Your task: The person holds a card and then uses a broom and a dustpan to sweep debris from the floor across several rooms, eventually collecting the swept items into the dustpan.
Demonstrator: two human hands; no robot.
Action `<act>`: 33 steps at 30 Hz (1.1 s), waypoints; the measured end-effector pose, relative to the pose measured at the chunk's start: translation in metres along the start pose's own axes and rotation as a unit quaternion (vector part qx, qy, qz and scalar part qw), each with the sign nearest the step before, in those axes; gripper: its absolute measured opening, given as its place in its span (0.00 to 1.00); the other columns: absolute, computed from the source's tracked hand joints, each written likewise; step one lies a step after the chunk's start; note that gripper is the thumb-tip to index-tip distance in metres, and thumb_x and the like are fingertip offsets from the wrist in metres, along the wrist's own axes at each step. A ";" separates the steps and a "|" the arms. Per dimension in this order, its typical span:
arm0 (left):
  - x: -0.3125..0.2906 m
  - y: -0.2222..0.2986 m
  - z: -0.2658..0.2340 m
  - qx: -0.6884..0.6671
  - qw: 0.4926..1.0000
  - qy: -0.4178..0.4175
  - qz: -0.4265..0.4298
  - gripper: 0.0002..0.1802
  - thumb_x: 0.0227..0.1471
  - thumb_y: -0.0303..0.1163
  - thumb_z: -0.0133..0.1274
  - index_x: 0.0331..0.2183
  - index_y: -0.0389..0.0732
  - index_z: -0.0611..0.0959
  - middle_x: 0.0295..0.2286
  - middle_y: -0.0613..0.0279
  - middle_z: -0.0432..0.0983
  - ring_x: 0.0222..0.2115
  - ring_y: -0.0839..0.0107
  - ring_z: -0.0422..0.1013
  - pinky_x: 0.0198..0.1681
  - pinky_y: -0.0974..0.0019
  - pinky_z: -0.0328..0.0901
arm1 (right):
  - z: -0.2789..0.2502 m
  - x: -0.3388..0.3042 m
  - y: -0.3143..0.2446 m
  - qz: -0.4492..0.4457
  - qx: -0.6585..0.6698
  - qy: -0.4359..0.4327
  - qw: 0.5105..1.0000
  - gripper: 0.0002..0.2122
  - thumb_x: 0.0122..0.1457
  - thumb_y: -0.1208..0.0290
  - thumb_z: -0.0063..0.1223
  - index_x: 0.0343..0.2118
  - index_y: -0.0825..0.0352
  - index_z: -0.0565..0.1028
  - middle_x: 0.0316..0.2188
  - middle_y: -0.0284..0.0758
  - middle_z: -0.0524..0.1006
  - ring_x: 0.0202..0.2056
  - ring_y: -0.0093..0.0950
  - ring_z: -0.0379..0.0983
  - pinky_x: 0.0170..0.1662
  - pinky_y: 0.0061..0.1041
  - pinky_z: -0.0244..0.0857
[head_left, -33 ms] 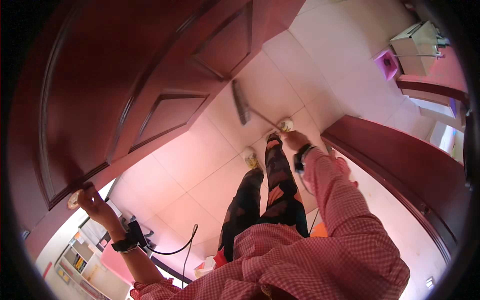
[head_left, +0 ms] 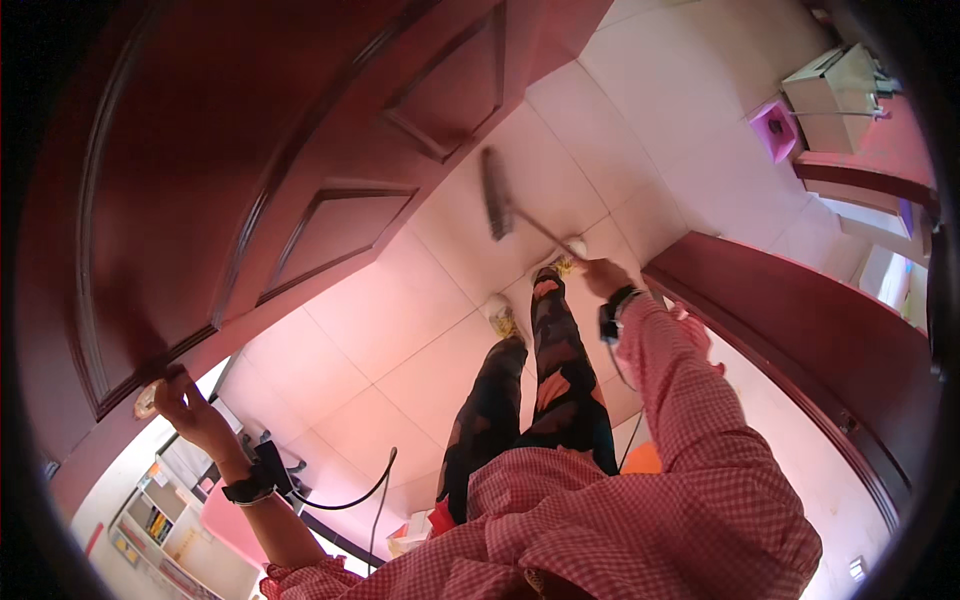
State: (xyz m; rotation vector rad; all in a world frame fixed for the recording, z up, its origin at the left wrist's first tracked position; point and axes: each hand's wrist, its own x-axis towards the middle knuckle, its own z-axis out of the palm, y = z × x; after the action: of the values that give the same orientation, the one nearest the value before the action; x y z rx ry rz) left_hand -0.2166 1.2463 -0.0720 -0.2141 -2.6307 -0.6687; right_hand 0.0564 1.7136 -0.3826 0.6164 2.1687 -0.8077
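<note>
Head view: a long-handled broom (head_left: 499, 200) with a grey bristled head is held by the right hand (head_left: 604, 276), its fingers wrapped around the handle. The bristles are blurred and are seen ahead of the 2 shoes (head_left: 503, 318), against the pale tiled floor (head_left: 330, 360); whether the tiles are touched cannot be told. Just beside them, the edge of a dark red panelled door (head_left: 260, 180) is seen. At the door's near side, the left hand (head_left: 195, 420) is placed next to a round light-coloured door fitting (head_left: 146, 403); its fingers are bent there, but whether anything is grasped cannot be told. A black device (head_left: 268, 470) is worn on the left wrist. A checked shirt (head_left: 640, 520) and dark patterned trousers (head_left: 480, 425) are worn. Well apart, at the upper right, a pink container (head_left: 773, 130) is set on the floor near a white box (head_left: 825, 95).
</note>
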 end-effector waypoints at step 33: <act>0.013 -0.030 0.002 -0.113 0.975 0.032 -0.190 0.24 0.47 0.25 0.42 0.46 0.41 0.54 0.34 0.57 0.68 0.36 0.70 0.64 0.43 0.65 0.57 | -0.111 -0.006 0.096 0.070 0.017 0.023 0.997 0.16 0.50 0.68 0.36 0.45 0.51 0.62 0.35 0.43 0.69 0.37 0.39 0.66 0.39 0.34 0.60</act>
State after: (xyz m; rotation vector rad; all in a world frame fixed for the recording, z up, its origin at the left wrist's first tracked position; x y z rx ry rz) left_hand -0.2370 1.2216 -0.0809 0.2524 -2.5511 -1.0822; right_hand 0.0695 1.8569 -0.3522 0.8020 2.1297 -0.7625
